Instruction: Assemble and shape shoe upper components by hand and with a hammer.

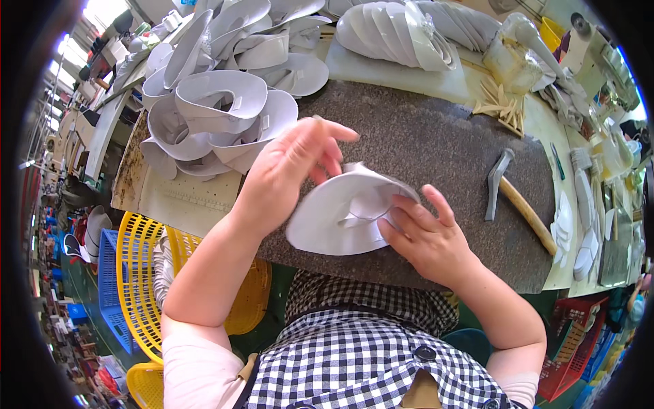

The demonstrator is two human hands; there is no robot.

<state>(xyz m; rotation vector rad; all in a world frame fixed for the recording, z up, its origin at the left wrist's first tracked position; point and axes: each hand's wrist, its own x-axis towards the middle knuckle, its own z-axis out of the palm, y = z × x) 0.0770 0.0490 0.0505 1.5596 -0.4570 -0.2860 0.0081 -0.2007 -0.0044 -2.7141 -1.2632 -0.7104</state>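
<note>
A white, curved piece that looks like a shoe upper point(320, 221) is tilted over the dark stone slab, with an opening in its middle. My right hand point(429, 238) grips its right side, fingertips at the edge of the opening and one finger raised. Above the piece's far left edge is my left hand point(289, 160), its fingers apart and stretched to the right. These fingers are slightly blurred, and I cannot tell whether they touch the piece.
Similar white uppers point(221, 99) are piled at the left, and stacked white pieces point(388, 34) lie at the back. A wooden-handled hammer point(524, 211) rests on the slab's point(436, 136) right side. Tan strips point(501, 105) lie beyond it. Yellow baskets point(136, 273) stand below left.
</note>
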